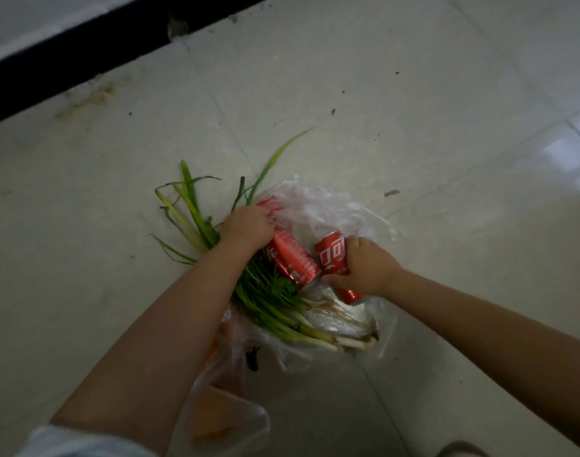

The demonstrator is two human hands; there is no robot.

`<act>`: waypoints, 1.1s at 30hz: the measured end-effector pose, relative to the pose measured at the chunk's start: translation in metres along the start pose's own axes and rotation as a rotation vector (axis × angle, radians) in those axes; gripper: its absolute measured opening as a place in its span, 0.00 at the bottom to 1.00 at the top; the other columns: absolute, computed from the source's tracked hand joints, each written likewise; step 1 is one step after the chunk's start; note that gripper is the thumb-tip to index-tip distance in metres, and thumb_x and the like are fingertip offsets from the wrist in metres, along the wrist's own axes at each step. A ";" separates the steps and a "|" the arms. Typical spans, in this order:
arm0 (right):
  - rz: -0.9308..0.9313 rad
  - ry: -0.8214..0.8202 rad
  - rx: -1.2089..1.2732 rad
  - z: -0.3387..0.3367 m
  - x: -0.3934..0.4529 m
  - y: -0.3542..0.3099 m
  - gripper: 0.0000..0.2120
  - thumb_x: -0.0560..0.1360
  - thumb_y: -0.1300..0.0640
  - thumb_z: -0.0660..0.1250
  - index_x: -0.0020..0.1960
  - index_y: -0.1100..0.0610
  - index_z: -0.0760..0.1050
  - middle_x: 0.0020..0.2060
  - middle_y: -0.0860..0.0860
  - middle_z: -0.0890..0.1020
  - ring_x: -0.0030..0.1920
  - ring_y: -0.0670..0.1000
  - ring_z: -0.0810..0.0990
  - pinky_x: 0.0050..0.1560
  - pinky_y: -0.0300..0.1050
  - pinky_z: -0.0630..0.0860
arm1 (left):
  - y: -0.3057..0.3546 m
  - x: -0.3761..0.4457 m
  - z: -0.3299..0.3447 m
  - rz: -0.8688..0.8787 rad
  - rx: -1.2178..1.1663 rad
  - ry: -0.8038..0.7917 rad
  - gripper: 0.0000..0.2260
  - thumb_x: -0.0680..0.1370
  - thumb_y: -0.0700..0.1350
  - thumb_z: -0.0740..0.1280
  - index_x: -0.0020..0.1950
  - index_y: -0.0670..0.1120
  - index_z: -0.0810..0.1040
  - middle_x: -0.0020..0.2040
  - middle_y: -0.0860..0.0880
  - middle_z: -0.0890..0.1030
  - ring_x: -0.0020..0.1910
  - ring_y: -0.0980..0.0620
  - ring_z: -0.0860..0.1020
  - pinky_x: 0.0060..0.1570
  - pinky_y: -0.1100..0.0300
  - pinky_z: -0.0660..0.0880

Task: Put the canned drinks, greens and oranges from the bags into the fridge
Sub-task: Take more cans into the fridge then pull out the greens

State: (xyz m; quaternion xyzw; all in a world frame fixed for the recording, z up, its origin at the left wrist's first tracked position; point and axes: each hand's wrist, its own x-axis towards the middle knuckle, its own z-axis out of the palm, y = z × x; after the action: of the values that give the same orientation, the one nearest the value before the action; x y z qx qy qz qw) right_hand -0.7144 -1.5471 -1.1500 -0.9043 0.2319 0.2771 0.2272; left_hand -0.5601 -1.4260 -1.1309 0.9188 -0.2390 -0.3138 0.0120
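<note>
A clear plastic bag (318,206) lies open on the tiled floor. Red drink cans lie in it. My right hand (364,268) grips one red can (331,255) from the side. My left hand (247,225) is closed over the top end of a second red can (292,258); a third red can (269,203) shows just beyond its fingers. A bunch of green onions (275,301) lies under the cans, its leaves (189,206) spilling onto the floor at left. A second bag (222,413) near my body holds something orange, half hidden by my left forearm.
Pale floor tiles (414,110) spread all around the bags. A black baseboard strip (67,57) runs diagonally across the top left along a wall. Small bits of dirt dot the tiles.
</note>
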 end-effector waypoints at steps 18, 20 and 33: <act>-0.276 0.206 -0.086 -0.014 -0.043 0.041 0.38 0.60 0.57 0.75 0.67 0.62 0.67 0.59 0.60 0.74 0.55 0.62 0.78 0.46 0.50 0.78 | 0.014 -0.020 0.010 0.108 -0.358 -0.109 0.13 0.78 0.40 0.62 0.60 0.39 0.79 0.62 0.42 0.78 0.61 0.45 0.74 0.61 0.61 0.67; -0.276 0.218 -0.077 -0.013 -0.042 0.044 0.37 0.60 0.56 0.76 0.66 0.63 0.69 0.58 0.61 0.75 0.53 0.63 0.78 0.44 0.51 0.78 | 0.019 -0.022 0.015 0.147 -0.411 -0.112 0.11 0.77 0.39 0.64 0.56 0.37 0.80 0.58 0.40 0.80 0.54 0.46 0.77 0.48 0.62 0.70; -0.255 0.183 -0.014 -0.011 -0.047 0.046 0.32 0.64 0.58 0.74 0.65 0.63 0.67 0.60 0.61 0.71 0.55 0.62 0.75 0.50 0.51 0.76 | 0.058 -0.015 0.041 -0.044 -0.183 -0.167 0.23 0.74 0.61 0.62 0.59 0.46 0.79 0.58 0.44 0.80 0.57 0.44 0.78 0.52 0.57 0.72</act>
State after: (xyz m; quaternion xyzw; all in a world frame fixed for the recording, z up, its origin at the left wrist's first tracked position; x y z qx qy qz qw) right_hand -0.7699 -1.5756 -1.1259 -0.9495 0.1330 0.1639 0.2322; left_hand -0.6187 -1.4656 -1.1451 0.8897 -0.1894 -0.4097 0.0690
